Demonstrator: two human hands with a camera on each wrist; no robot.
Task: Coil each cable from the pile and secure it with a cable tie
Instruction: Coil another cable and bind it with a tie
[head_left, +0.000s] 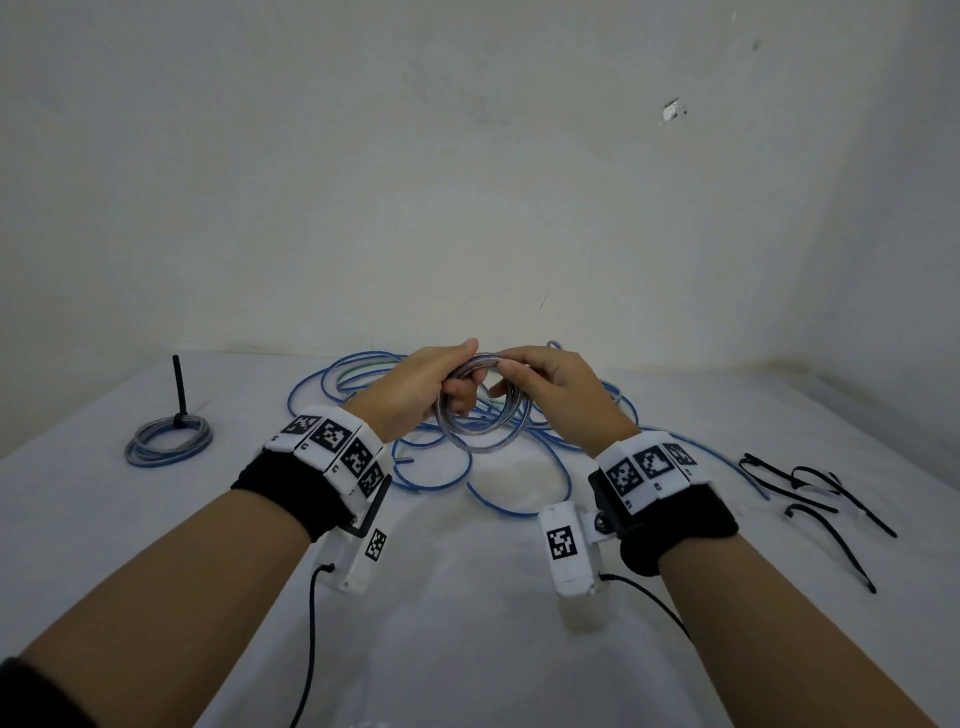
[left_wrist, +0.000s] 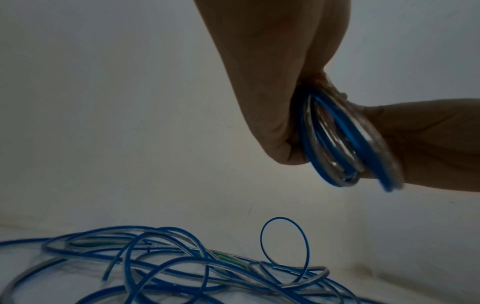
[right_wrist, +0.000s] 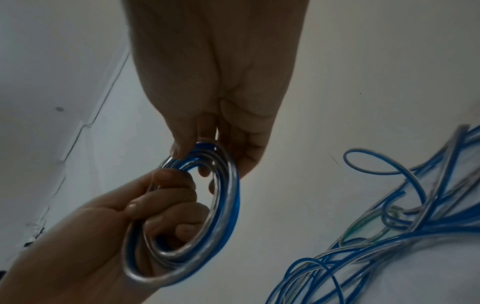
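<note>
One coil (head_left: 169, 439) is already finished: it lies at the far left of the white table (head_left: 467, 649), bound by a black cable tie (head_left: 179, 387) whose tail stands upright. A second coil (head_left: 480, 410) of blue and clear cable is held above the table between both hands, raised over the pile (head_left: 363, 395), and no tie can be seen on it. The left hand (head_left: 415, 389) is curled round the left side of this coil, its fingers passed through the ring, as is plainly shown in the right wrist view. The top of the ring is pinched by the right hand (head_left: 550, 387) between thumb and fingers. The winding is judged to be nearly or fully done, so that a tie is what is wanted next. Spare black ties (head_left: 815, 499) are laid loose at the right of the table, well apart from the hands. Many loose blue loops are left in the pile beneath and behind the hands, so most of the task is judged to remain. No container is to be seen in any view; everything is laid directly on the table.
</note>
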